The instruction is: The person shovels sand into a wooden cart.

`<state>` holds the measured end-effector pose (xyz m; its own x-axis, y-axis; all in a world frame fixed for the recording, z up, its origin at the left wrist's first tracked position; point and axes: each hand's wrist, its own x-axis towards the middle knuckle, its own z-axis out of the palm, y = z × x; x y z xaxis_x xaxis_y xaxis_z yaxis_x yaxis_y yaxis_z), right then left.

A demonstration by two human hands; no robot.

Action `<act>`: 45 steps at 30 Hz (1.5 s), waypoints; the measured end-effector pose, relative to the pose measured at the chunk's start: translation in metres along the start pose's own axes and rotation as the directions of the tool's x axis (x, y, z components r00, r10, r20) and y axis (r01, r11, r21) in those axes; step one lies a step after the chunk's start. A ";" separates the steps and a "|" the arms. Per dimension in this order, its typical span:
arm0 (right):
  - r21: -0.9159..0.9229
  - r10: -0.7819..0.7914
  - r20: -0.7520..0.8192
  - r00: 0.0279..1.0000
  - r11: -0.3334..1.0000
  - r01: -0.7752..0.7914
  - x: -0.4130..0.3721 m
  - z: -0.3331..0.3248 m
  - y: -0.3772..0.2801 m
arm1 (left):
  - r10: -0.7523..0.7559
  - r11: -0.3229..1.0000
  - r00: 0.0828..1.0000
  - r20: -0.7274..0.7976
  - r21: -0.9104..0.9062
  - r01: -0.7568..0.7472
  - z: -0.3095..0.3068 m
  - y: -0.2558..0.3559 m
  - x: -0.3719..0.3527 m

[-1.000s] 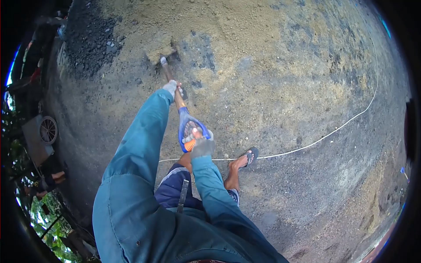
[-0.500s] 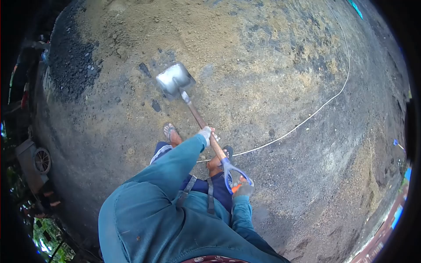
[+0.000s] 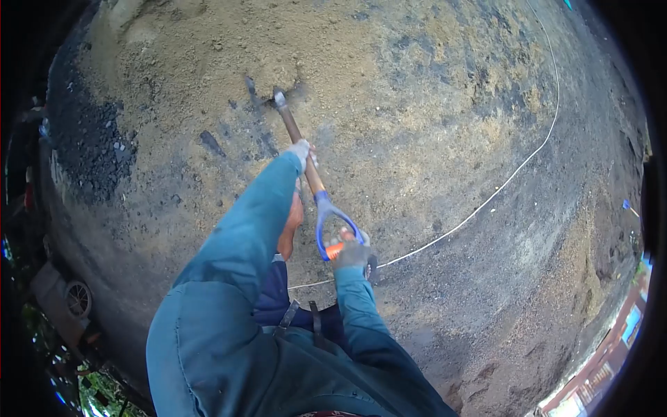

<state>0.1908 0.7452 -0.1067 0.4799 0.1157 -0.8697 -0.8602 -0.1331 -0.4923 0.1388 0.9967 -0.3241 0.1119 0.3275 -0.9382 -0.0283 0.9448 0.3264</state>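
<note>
A shovel with a wooden shaft and a blue D-shaped handle slants across the middle of the view. Its blade is pushed into loose brown sand and mostly buried, so only the metal neck and a bit of edge show. My left hand, in a grey glove, wraps round the lower shaft. At the top end, my gloved right hand is closed on the orange grip of the handle. One of my legs shows beside the shaft, bent forward.
A heap of dark gravel lies at the left. A thin white cord curves over the ground on the right and passes near my feet. Something with a spoked wheel stands at the lower left edge.
The shovel has moved forward, and its blade, bare above the ground before, is now in the sand. Both hands went forward with it, and my body leans further ahead.
</note>
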 end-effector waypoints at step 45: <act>-0.368 -0.229 0.420 0.878 0.842 0.395 0.198 0.227 -0.252 | 0.334 0.925 0.943 0.018 -0.197 -0.324 0.197 0.359 0.033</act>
<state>0.4640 1.0253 -0.1469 0.5457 0.5454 -0.6362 -0.4712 -0.4281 -0.7712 0.3284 1.3443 -0.2152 0.1139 0.6236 -0.7734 -0.2583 0.7703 0.5831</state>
